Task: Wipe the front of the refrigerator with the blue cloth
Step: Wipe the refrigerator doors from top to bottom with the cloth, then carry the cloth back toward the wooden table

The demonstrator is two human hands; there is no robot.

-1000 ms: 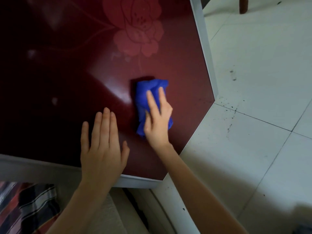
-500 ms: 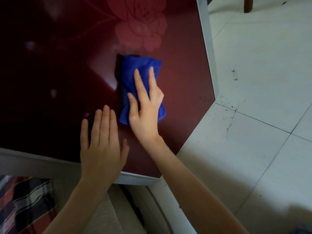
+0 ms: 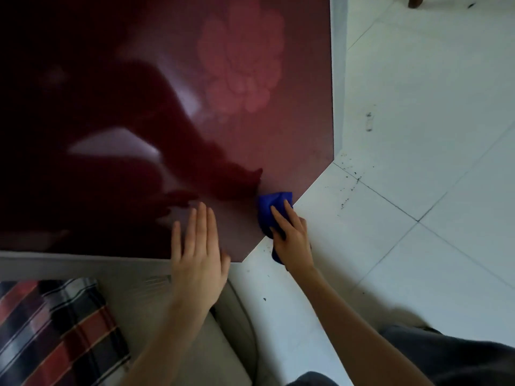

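Observation:
The refrigerator front is a glossy dark red panel with a pale flower print and a white frame, filling the upper left. My right hand presses the bunched blue cloth against the panel's lower right edge, where it meets the floor. Part of the cloth is hidden under my fingers and palm. My left hand lies flat on the panel's lower edge, fingers together and extended, holding nothing. The frame is blurred by motion.
White floor tiles with dark specks lie to the right. A cream cushion and a red, black and white striped fabric sit at the lower left. A dark furniture leg stands at the top right.
My right hand swept the cloth up toward the flower, then down and right to the panel's bottom corner. The view has shifted. My left hand stays flat near the lower edge.

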